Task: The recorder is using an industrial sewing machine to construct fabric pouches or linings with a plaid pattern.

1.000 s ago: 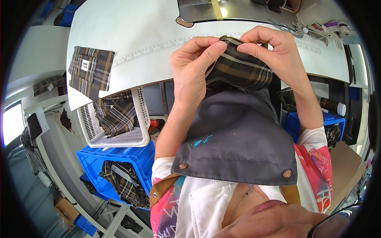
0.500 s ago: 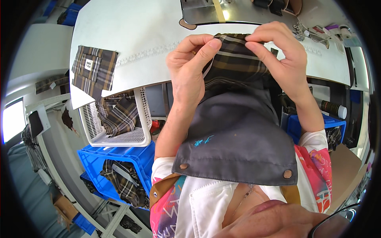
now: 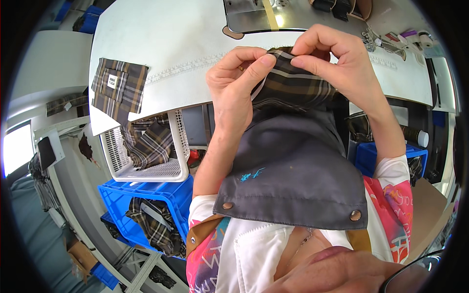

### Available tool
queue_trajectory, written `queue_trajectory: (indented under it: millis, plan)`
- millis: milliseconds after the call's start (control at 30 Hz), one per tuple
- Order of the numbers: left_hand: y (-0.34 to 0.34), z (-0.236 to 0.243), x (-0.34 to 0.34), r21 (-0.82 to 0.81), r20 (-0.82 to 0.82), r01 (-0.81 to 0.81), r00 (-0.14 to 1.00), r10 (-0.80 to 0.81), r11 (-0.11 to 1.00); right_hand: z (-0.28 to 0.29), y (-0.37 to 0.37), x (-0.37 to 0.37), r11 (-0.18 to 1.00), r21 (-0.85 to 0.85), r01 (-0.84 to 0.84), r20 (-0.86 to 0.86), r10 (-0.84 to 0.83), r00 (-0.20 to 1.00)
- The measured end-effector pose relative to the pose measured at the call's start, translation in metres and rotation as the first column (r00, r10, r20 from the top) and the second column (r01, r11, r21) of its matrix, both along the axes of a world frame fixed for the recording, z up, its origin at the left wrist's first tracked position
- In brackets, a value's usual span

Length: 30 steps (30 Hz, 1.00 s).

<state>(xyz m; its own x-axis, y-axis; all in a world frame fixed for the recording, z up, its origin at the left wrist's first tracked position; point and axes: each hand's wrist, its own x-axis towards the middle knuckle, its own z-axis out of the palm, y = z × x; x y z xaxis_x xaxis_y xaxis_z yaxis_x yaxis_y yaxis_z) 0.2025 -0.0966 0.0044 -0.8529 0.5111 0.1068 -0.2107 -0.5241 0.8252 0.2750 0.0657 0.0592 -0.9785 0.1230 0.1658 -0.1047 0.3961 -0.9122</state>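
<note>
My left hand (image 3: pixel 239 83) and my right hand (image 3: pixel 337 63) together pinch the top edge of a brown plaid fabric piece (image 3: pixel 293 88), held up over the front edge of the white work table (image 3: pixel 171 44). The left thumb and forefinger press its left corner; the right fingers fold over its upper right edge. Below the fabric hangs a grey apron flap (image 3: pixel 293 171) with metal snaps, covering my lap.
A stack of plaid pieces (image 3: pixel 117 88) lies on the table's left end. A white basket (image 3: pixel 146 151) with plaid cloth stands under it, above a blue crate (image 3: pixel 146 205) with more cloth. A sewing machine's metal plate (image 3: pixel 254 14) is at the table's far side; small tools (image 3: pixel 391 39) lie at the right.
Both hands have lifted the plaid piece a little higher and farther over the table edge, with the fingers shifting along its top edge.
</note>
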Motion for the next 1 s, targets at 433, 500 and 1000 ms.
queue_trajectory:
  millis: [433,500,1000]
  plan:
    - [-0.001,-0.001,0.000,-0.005,-0.048,0.015,0.999,-0.015,1.000,0.016,0.014,-0.014,0.978,0.118,-0.172,0.217,0.143,0.966]
    - [-0.002,-0.001,0.001,-0.015,-0.056,0.007,0.998,-0.008,1.000,0.013,0.013,-0.011,0.972,0.173,-0.156,0.146,0.131,0.981]
    - [-0.003,-0.007,0.003,-0.180,-0.189,-0.058,0.982,0.023,0.982,-0.002,0.013,-0.014,0.904,0.422,-0.064,-0.218,0.170,0.961]
